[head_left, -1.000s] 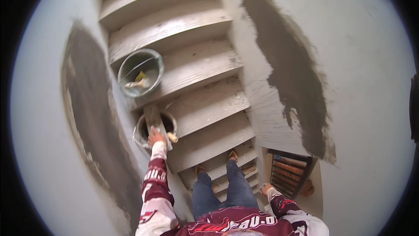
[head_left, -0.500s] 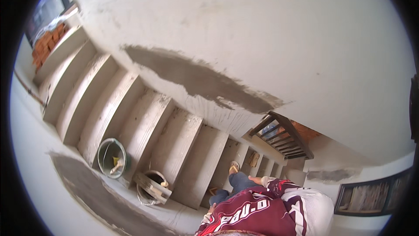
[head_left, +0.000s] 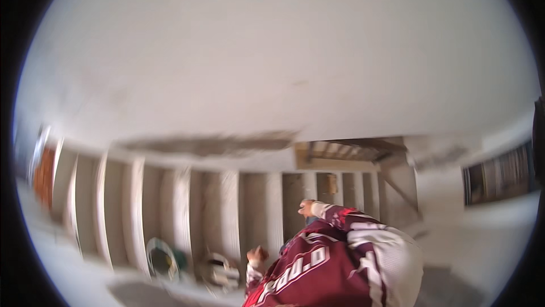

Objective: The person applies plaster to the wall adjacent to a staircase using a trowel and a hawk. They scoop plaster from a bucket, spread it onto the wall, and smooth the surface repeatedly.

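Note:
My left hand [head_left: 256, 255] hangs beside my body above the stairs, to the right of a pale bucket [head_left: 220, 273] with a flat board across its top. I see nothing in that hand, but motion smears its fingers. Farther forward, my right hand [head_left: 308, 208] is over the steps near my legs, touching nothing that I can see. Its fingers are blurred too. A green bucket [head_left: 163, 259] stands on the steps left of the pale one; its contents are too blurred to name.
Concrete steps [head_left: 204, 210] run across the view below a pale wall [head_left: 284, 51] with a grey plaster patch [head_left: 210, 144]. Orange bricks [head_left: 43, 176] are at the far left. A slatted wooden railing [head_left: 346, 151] is at centre right, and a dark-framed window [head_left: 499, 173] farther right.
The view has swung, so the stairs now run level instead of slanting, and it has blurred. My left hand now shows clear of my body; my right hand appears farther up the picture.

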Action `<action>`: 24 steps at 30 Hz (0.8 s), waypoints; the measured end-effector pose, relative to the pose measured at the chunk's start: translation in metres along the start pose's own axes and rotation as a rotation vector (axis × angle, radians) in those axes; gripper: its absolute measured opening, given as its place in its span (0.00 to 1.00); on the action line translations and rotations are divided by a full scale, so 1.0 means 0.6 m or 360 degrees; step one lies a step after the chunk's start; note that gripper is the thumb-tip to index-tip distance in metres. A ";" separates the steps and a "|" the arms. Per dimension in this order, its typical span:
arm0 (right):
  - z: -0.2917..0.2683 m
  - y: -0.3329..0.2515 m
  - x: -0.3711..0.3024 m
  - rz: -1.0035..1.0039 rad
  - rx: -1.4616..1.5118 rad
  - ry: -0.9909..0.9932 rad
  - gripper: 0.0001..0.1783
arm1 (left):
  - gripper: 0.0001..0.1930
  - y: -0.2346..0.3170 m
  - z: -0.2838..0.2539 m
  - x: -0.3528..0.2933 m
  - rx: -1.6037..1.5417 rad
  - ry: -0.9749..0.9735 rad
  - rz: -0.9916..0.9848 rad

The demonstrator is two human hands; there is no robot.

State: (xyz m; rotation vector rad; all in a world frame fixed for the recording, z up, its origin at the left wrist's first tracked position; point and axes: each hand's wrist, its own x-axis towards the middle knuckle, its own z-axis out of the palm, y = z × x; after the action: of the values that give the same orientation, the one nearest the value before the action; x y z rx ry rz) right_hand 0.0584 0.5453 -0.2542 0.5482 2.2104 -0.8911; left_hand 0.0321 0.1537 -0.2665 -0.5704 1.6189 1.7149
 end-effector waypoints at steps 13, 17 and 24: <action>0.096 0.472 -0.158 0.1418 0.0830 0.1358 0.18 | 0.09 0.100 0.100 0.340 0.2378 -0.1158 0.1420; 0.206 0.373 -0.240 0.1428 0.0975 0.0894 0.21 | 0.14 0.270 0.121 0.480 0.3748 -0.2090 0.1717; 0.465 0.202 -0.271 0.1581 0.1439 0.0528 0.21 | 0.21 0.288 0.358 0.471 0.2960 -0.1313 0.0087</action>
State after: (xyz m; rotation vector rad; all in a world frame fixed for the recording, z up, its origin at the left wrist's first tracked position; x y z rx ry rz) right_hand 0.3621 0.4046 -0.3384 2.0838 1.3047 -1.1998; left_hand -0.2502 0.4221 -0.3297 0.9427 1.7179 -0.1280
